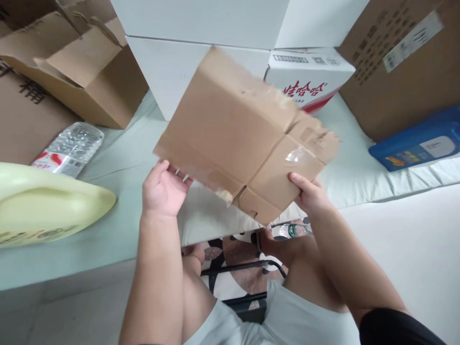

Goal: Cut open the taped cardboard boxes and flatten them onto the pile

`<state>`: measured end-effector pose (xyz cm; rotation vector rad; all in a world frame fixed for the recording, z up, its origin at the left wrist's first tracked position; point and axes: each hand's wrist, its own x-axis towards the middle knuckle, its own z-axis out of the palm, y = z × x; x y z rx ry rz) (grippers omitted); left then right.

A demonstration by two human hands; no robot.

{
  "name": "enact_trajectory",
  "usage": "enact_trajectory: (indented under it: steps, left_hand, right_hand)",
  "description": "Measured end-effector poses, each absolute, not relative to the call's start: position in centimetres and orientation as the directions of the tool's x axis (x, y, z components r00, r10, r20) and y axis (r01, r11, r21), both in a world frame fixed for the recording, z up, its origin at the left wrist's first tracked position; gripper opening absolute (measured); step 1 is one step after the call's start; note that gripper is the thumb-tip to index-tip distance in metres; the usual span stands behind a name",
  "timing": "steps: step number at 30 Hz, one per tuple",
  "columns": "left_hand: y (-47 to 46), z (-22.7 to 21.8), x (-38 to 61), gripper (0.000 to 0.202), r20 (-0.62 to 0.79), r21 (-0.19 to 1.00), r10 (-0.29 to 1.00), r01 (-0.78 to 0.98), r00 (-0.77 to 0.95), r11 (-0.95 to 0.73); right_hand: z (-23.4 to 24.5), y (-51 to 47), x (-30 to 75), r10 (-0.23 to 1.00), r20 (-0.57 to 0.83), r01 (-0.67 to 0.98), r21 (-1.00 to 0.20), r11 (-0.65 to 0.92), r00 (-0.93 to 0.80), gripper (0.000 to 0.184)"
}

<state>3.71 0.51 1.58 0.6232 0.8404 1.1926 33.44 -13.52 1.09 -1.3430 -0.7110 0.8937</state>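
A flattened brown cardboard box (237,129) with torn tape strips is held up in front of me, tilted down to the right. My left hand (161,189) grips its lower left edge, fingers curled under it. My right hand (309,194) pinches its lower right flap, thumb on top. Both hands hold it above a pale green padded surface (118,163).
An open brown carton (86,72) stands at the back left, white boxes (201,48) behind, a red-printed white box (309,76), a large brown box (402,62) and a blue jug (420,143) to the right. A crushed plastic bottle (72,148) and a yellow container (46,201) lie at left.
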Motion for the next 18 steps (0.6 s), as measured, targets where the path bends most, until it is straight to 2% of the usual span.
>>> enact_trajectory:
  steps: [2, 4, 6, 8, 10, 13, 15, 18]
  left_hand:
    - [0.6, 1.5, 3.5, 0.031, -0.209, 0.799, 0.955, -0.526, 0.210, 0.291]
    - [0.5, 1.6, 3.4, 0.031, -0.213, 0.799, 0.951, -0.521, 0.224, 0.301]
    - [0.4, 1.7, 3.5, 0.030, -0.243, 0.784, 0.943, -0.527, 0.227, 0.329]
    - [0.2, 1.8, 3.8, 0.027, -0.279, 0.765, 0.932, -0.533, 0.233, 0.362]
    - [0.1, 1.8, 4.2, 0.023, -0.295, 0.759, 0.924, -0.528, 0.244, 0.382]
    - [0.1, 1.6, 5.0, 0.019, -0.282, 0.768, 0.920, -0.511, 0.273, 0.387]
    - [0.2, 1.4, 5.5, 0.019, -0.264, 0.776, 0.916, -0.497, 0.303, 0.388]
    - [0.2, 1.1, 5.9, 0.022, -0.259, 0.788, 0.901, -0.463, 0.348, 0.405]
  right_hand:
    - [2.1, -15.1, 36.0, 0.724, 0.059, -0.035, -0.993, 0.115, 0.687, 0.052]
    - [3.3, -17.5, 39.1, 0.486, 0.170, 0.090, -0.979, 0.185, 0.857, 0.044]
    - [4.5, -20.0, 42.2, 0.265, 0.223, 0.184, -0.969, 0.163, 0.938, 0.036]
    - [5.5, -21.9, 44.9, 0.164, 0.290, 0.282, -0.957, 0.070, 0.943, 0.028]
    - [6.0, -22.1, 47.4, 0.132, 0.330, 0.339, -0.940, -0.045, 0.935, 0.024]
    - [5.6, -18.6, 51.2, 0.132, 0.249, 0.274, -0.931, -0.241, 0.960, 0.026]
    - [5.0, -14.3, 53.9, 0.142, 0.197, 0.237, -0.891, -0.386, 0.970, 0.032]
    - [4.5, -7.4, 57.7, 0.164, 0.220, 0.274, -0.801, -0.533, 0.962, 0.030]
